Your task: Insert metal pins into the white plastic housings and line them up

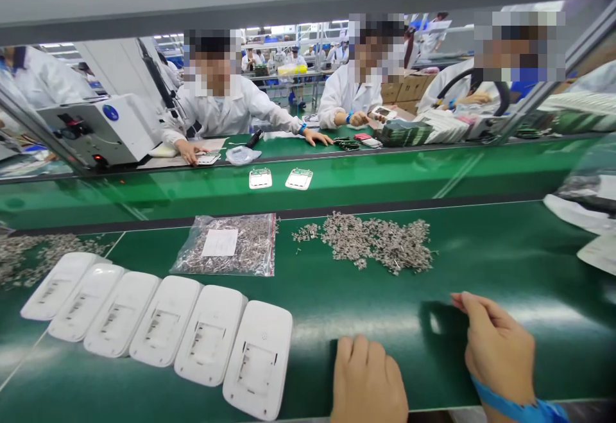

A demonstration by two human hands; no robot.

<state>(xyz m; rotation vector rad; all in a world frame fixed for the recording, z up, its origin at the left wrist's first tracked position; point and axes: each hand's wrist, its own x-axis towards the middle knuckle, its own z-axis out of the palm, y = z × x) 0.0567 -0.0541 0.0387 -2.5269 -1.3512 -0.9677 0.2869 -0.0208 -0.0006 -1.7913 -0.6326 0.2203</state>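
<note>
My left hand [366, 379] rests on the green mat near the front edge, fingers curled, holding nothing visible. My right hand [495, 346], with a blue wrist strap [517, 405], lies on the mat with the fingers together pointing left; whether it pinches anything is unclear. A row of several white plastic covers [158, 327] lies face down to the left of my left hand. A loose pile of small metal parts [378, 242] lies farther back, with a clear bag of the same parts [228, 244] beside it.
A green conveyor belt [385, 176] carries two white units [279, 179]. Across it sit three people in white coats, a white machine [103, 129] at left. More metal parts [33, 256] lie far left; plastic bags [584, 214] far right.
</note>
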